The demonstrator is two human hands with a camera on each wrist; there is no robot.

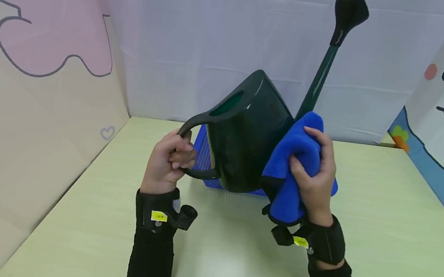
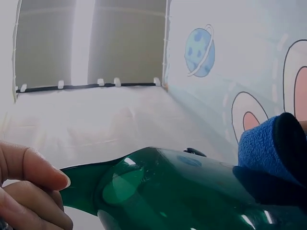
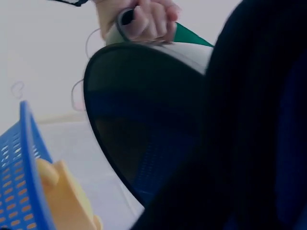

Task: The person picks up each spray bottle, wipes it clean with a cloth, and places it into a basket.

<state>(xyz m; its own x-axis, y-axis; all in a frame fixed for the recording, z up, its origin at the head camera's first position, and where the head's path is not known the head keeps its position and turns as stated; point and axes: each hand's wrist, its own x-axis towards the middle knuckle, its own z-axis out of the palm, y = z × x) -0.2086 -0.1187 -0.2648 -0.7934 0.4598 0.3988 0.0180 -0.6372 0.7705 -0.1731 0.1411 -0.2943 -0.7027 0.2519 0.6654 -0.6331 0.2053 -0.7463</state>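
A dark green watering can (image 1: pixel 247 137) is held tilted above the table, its long spout (image 1: pixel 320 76) pointing up and to the right. My left hand (image 1: pixel 169 160) grips the can's curved handle (image 1: pixel 199 119); the curled fingers also show in the left wrist view. In my right hand (image 1: pixel 317 178) is a blue cloth (image 1: pixel 291 165) with a black edge, held against the can's side by the base of the spout. Much of the right wrist view is filled by dark cloth, with the can's flat bottom (image 3: pixel 139 110) beside it.
Behind the can stands a blue plastic basket (image 1: pixel 203 152), mostly hidden in the head view. A yellowish object (image 3: pixel 67 196) shows in the basket in the right wrist view. The pale table (image 1: pixel 89 233) is bordered by printed cloth walls at the left, back and right.
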